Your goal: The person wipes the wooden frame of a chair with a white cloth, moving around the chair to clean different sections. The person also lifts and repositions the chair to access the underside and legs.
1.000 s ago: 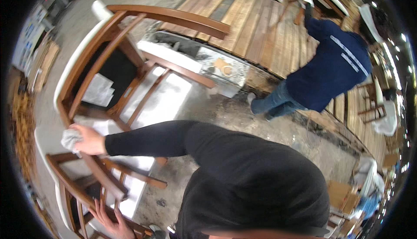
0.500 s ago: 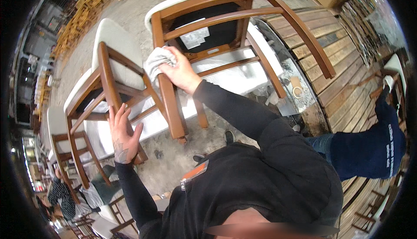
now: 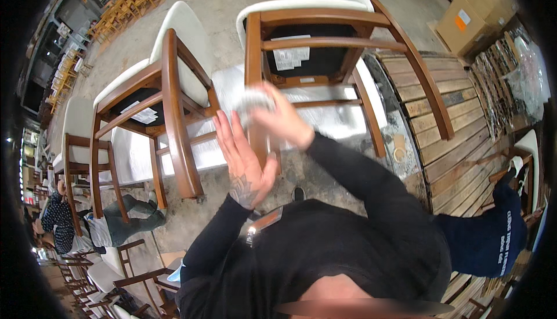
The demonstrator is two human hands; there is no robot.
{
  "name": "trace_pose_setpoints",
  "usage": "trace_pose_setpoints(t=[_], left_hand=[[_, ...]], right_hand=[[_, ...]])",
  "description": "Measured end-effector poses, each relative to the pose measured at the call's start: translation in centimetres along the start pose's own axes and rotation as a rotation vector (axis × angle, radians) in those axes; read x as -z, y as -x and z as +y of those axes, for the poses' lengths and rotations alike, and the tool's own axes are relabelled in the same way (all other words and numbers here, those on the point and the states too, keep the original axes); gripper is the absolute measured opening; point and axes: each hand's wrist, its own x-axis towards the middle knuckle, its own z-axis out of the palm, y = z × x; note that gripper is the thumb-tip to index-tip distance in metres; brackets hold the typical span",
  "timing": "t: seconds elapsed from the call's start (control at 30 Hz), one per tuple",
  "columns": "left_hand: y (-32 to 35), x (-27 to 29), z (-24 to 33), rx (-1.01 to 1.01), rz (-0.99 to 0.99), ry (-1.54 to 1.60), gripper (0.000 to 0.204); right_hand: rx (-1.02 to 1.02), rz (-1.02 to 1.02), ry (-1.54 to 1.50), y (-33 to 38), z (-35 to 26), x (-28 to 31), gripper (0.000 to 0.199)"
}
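Observation:
A brown wooden chair with a white seat and back lies tipped on a white-covered surface, its black underside and paper labels toward me. My right hand, slightly blurred, grips a light grey cloth against the chair's front leg. Close beside it, my left hand is raised with its fingers stretched and holds nothing. To the left leans a second wooden chair of the same kind, its thick leg pointing down toward me.
The white-covered surface carries several chairs, with another chair at far left. Wooden slats lie at right, with a tape roll near them. Cardboard boxes stand behind. A co-worker bends at right; another person is at left.
My left hand has moved right, away from the left chair's leg to beside my right hand. The right hand with the cloth has slid down the leg. The view has shifted.

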Motion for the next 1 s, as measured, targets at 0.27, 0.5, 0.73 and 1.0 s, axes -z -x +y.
trace_pose_setpoints(t=[0.27, 0.5, 0.73, 1.0], left_hand=[[0.3, -0.9, 0.1, -0.005, 0.068, 0.038, 0.104], [1.3, -1.4, 0.7, -0.017, 0.085, 0.171, 0.096], [1.0, -1.0, 1.5, 0.034, 0.057, 0.152, 0.097], [1.2, -0.8, 1.4, 0.033, 0.03, 0.106, 0.087]], right_hand=[[0.197, 0.375, 0.226, -9.4, 4.4, 1.7, 0.038], [-0.152, -0.033, -0.022, 7.2, -1.5, -1.4, 0.043], [0.054, 0.199, 0.639, -10.2, -1.5, 3.1, 0.038], [0.585, 0.218, 1.387, -11.8, -2.6, 5.5, 0.033]])
